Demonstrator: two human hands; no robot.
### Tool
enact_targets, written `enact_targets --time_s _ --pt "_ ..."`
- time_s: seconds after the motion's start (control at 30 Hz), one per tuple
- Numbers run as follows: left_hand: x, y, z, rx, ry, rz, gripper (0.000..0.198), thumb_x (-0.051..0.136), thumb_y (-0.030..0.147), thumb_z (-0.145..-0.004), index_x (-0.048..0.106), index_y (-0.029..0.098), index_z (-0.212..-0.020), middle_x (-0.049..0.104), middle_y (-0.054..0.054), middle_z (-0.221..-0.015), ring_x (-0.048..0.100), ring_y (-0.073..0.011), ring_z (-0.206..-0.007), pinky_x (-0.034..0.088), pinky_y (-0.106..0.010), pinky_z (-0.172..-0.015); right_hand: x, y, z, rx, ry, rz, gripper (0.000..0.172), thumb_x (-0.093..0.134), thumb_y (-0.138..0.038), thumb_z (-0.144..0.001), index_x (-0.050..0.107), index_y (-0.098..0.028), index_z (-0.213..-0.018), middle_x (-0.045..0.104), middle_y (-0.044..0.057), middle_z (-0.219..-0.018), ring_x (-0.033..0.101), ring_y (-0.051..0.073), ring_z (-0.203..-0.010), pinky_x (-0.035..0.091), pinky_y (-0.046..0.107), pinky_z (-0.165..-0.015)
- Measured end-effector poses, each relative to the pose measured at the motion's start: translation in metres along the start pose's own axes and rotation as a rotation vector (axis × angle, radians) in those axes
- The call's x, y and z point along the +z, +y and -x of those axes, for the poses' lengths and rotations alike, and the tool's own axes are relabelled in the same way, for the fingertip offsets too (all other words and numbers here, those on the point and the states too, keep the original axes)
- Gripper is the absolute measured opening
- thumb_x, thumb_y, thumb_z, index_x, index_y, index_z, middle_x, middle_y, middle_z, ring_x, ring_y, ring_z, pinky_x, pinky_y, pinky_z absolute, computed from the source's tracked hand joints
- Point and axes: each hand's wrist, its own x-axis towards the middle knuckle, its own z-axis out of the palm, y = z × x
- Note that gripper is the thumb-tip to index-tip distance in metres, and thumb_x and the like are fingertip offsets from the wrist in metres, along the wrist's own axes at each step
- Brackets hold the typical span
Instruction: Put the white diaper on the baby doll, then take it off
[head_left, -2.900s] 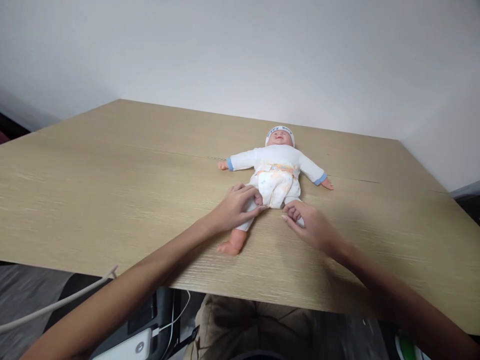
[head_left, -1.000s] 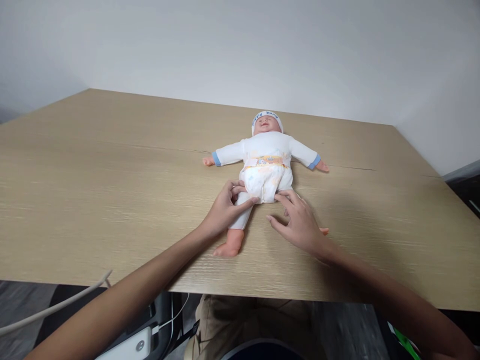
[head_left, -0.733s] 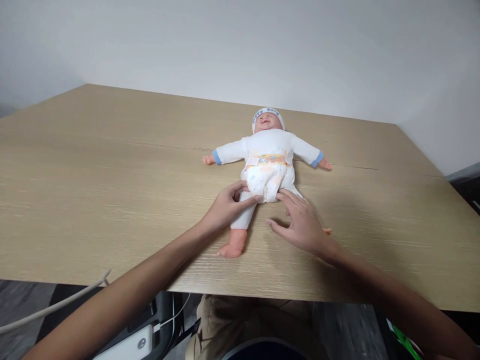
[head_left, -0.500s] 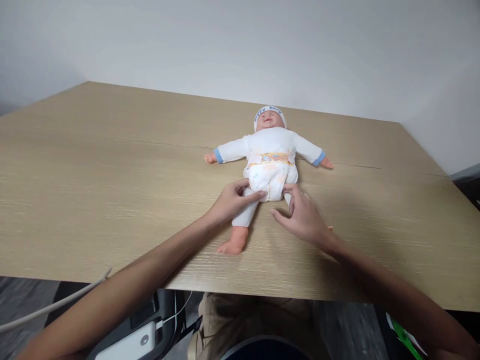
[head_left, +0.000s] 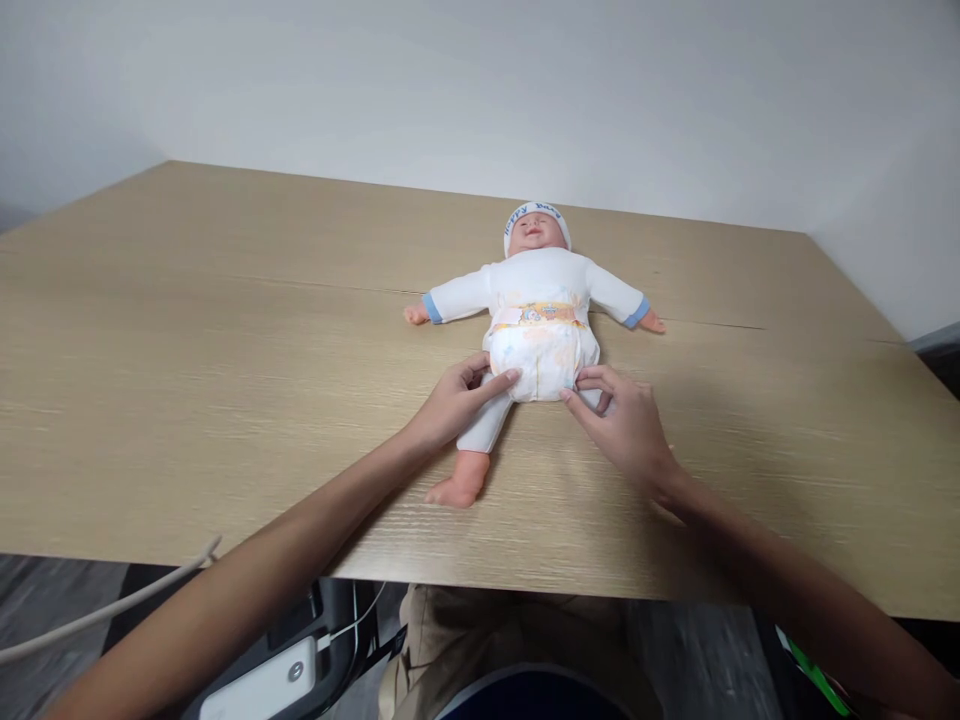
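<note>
A baby doll (head_left: 541, 290) in a white top with blue cuffs, a white cap and a printed diaper (head_left: 544, 360) lies on its back on the wooden table (head_left: 225, 340), arms spread. My left hand (head_left: 454, 405) wraps around the doll's left-side thigh, fingers curled at the diaper's lower edge. My right hand (head_left: 626, 425) pinches the diaper's lower edge at the other leg and hides that leg. One bare doll foot (head_left: 454, 490) shows below my left hand.
A pale wall runs behind the table's far edge. Below the near edge are a white cable (head_left: 97, 615), a white device (head_left: 259, 685) and my lap (head_left: 517, 650). Something green (head_left: 814, 675) shows at the bottom right.
My right hand has moved from lying spread beside the doll's leg up to the diaper's lower edge and closed its fingers there. My left hand stays on the thigh.
</note>
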Motion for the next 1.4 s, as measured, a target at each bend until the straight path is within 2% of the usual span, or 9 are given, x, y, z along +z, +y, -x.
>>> enact_targets --time_s 0.17,0.3,0.53,0.7,0.87,1.0,1.13,1.27,1.4 --pt "0.003 0.001 0.001 0.046 0.023 -0.04 0.045 0.085 0.053 -0.092 0.08 0.018 -0.12 0.081 -0.013 -0.131 0.072 -0.0328 -0.126 0.056 -0.045 -0.109 0.003 -0.004 -0.007 -0.051 -0.073 0.039 0.021 0.078 -0.045 -0.098 0.075 -0.026 -0.09 0.081 0.005 -0.094 0.071 0.029 -0.094 0.047 0.044 -0.092" --pt "0.002 0.004 -0.001 -0.014 0.012 -0.014 0.049 0.088 0.056 -0.089 0.083 0.018 -0.119 0.084 -0.013 -0.126 0.073 -0.0343 -0.123 0.058 -0.045 -0.103 0.005 -0.002 -0.015 0.002 -0.112 -0.117 0.034 0.076 -0.05 -0.099 0.066 -0.024 -0.078 0.072 0.001 -0.085 0.066 0.024 -0.088 0.048 0.037 -0.084" --pt "-0.004 0.013 -0.012 -0.196 -0.09 0.174 0.052 0.096 0.056 -0.082 0.087 0.017 -0.114 0.087 -0.014 -0.113 0.079 -0.0348 -0.109 0.06 -0.044 -0.094 -0.002 0.004 -0.021 0.113 -0.261 -0.379 0.032 0.074 -0.056 -0.1 0.08 -0.024 -0.096 0.078 0.002 -0.097 0.068 0.023 -0.091 0.053 0.036 -0.083" --pt "-0.003 0.009 -0.012 -0.173 -0.048 0.137 0.05 0.094 0.059 -0.082 0.088 0.018 -0.11 0.087 -0.013 -0.113 0.078 -0.0321 -0.101 0.06 -0.041 -0.085 -0.002 -0.004 -0.02 0.098 -0.26 -0.322 0.026 0.076 -0.05 -0.1 0.087 -0.027 -0.107 0.082 0.005 -0.116 0.074 0.028 -0.112 0.059 0.043 -0.1" --pt "0.002 0.006 -0.011 -0.192 0.025 0.153 0.054 0.084 0.073 -0.088 0.085 0.019 -0.094 0.085 -0.011 -0.094 0.071 -0.0233 -0.077 0.051 -0.033 -0.063 0.009 -0.001 -0.018 0.14 -0.229 -0.445 0.027 0.078 -0.05 -0.101 0.089 -0.031 -0.117 0.08 0.006 -0.134 0.075 0.03 -0.126 0.059 0.05 -0.112" --pt "0.004 0.007 -0.01 -0.177 0.094 0.111 0.054 0.081 0.073 -0.09 0.082 0.019 -0.089 0.083 -0.008 -0.09 0.068 -0.0211 -0.074 0.05 -0.033 -0.064 0.012 0.004 -0.019 0.139 -0.256 -0.537 0.03 0.077 -0.052 -0.102 0.088 -0.031 -0.122 0.078 0.006 -0.141 0.071 0.031 -0.136 0.057 0.052 -0.12" --pt "0.0 0.007 -0.01 -0.113 0.066 0.004 0.045 0.087 0.064 -0.087 0.084 0.02 -0.094 0.084 -0.007 -0.099 0.071 -0.0238 -0.085 0.054 -0.035 -0.074 0.004 0.007 -0.022 0.085 -0.282 -0.437 0.028 0.075 -0.052 -0.104 0.086 -0.029 -0.117 0.083 0.005 -0.129 0.076 0.03 -0.122 0.061 0.048 -0.109" --pt "-0.007 0.004 -0.013 -0.05 -0.002 -0.185 0.049 0.099 0.052 -0.073 0.086 0.02 -0.107 0.086 -0.008 -0.11 0.075 -0.0306 -0.1 0.058 -0.04 -0.088 -0.008 0.006 -0.027 -0.065 -0.314 -0.187 0.021 0.079 -0.044 -0.101 0.084 -0.029 -0.115 0.083 0.004 -0.117 0.077 0.029 -0.11 0.058 0.043 -0.098" --pt "-0.008 0.002 -0.018 0.022 -0.011 -0.369 0.042 0.099 0.045 -0.068 0.085 0.019 -0.097 0.085 -0.008 -0.1 0.073 -0.0316 -0.095 0.055 -0.04 -0.084 -0.01 0.005 -0.029 -0.117 -0.329 -0.035 0.017 0.087 -0.037 -0.095 0.083 -0.026 -0.108 0.081 0.005 -0.114 0.075 0.029 -0.109 0.055 0.042 -0.094"
